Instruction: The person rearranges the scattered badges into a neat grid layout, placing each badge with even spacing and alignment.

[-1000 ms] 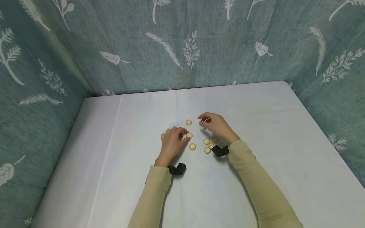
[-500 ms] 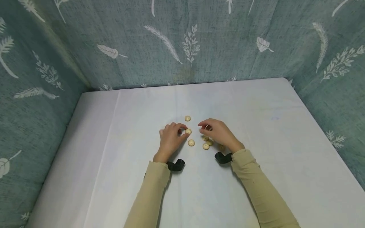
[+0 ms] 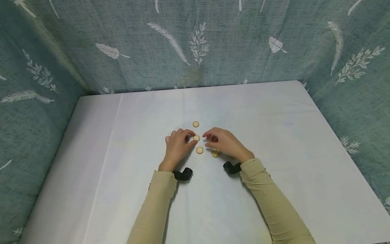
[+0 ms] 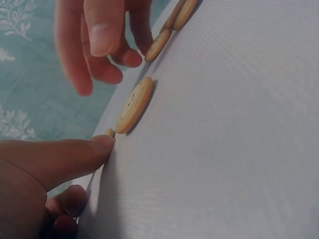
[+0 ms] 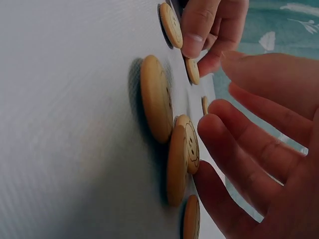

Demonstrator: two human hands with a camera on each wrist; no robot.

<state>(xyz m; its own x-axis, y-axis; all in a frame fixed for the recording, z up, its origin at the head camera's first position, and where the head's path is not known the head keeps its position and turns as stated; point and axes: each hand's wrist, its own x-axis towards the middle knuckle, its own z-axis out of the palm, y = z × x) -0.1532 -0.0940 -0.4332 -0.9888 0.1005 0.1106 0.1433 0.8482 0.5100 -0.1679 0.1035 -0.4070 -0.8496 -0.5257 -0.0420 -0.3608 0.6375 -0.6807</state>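
Observation:
My left hand (image 3: 178, 147) pinches a round wooden button (image 3: 196, 138) between thumb and forefinger at the table surface. That button (image 5: 193, 71) shows edge-on past the left thumb in the right wrist view. One more button (image 3: 196, 124) lies farther away, and another (image 3: 199, 150) sits nearer, just beside the left thumb. My right hand (image 3: 223, 142) hovers to the right with loosely bent, spread fingers and nothing between them. Below it lies a group of several buttons (image 5: 156, 99), two of them overlapping; in the head view the hand hides most of these.
A white cloth (image 3: 152, 115) covers the table. Green leaf-patterned curtains (image 3: 225, 40) stand along its back and sides. Each wrist carries a black camera mount, the left one (image 3: 183, 174) and the right one (image 3: 232, 168), low over the cloth.
My right hand has come back toward me, from beside the far button to over the button group, covering more of it. The left hand keeps its pinch; the head view has shifted slightly.

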